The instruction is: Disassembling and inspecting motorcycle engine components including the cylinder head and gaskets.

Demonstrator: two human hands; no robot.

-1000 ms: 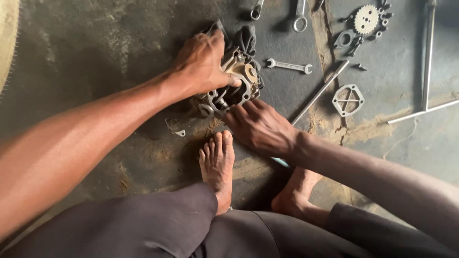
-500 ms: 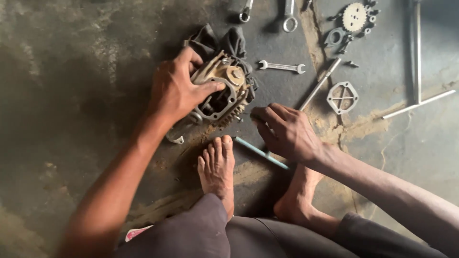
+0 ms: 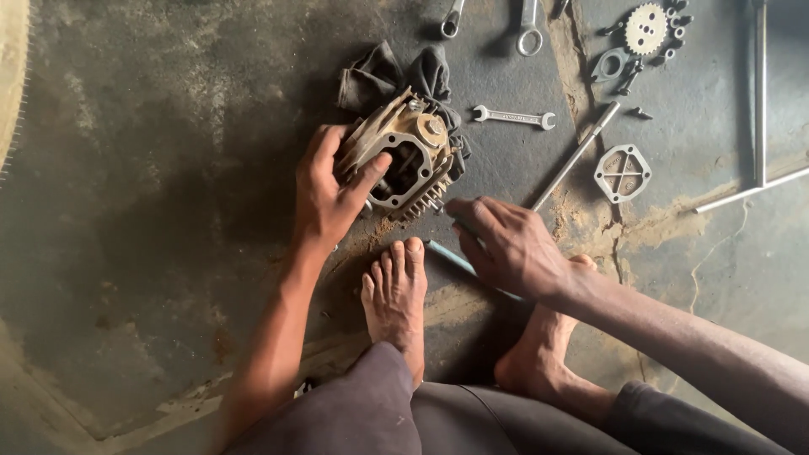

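A finned metal engine cylinder head [image 3: 410, 156] rests tilted on the concrete floor, partly on a dark rag [image 3: 379, 76]. My left hand [image 3: 331, 187] grips its left side, thumb over the central opening. My right hand [image 3: 506, 244] is closed around a thin blue-handled tool [image 3: 444, 255], whose tip end points toward the head's lower right corner. My bare feet [image 3: 396, 299] sit just below both hands.
On the floor at the upper right lie a combination spanner [image 3: 512, 117], two more spanners [image 3: 529, 25], a long rod [image 3: 575, 156], a square cover plate [image 3: 623, 173], a sprocket [image 3: 646, 28] with small bolts, and long metal bars [image 3: 758, 93].
My left hand slid from the top of the cylinder head to its left side and tipped it up. My right hand stayed below it with the tool.
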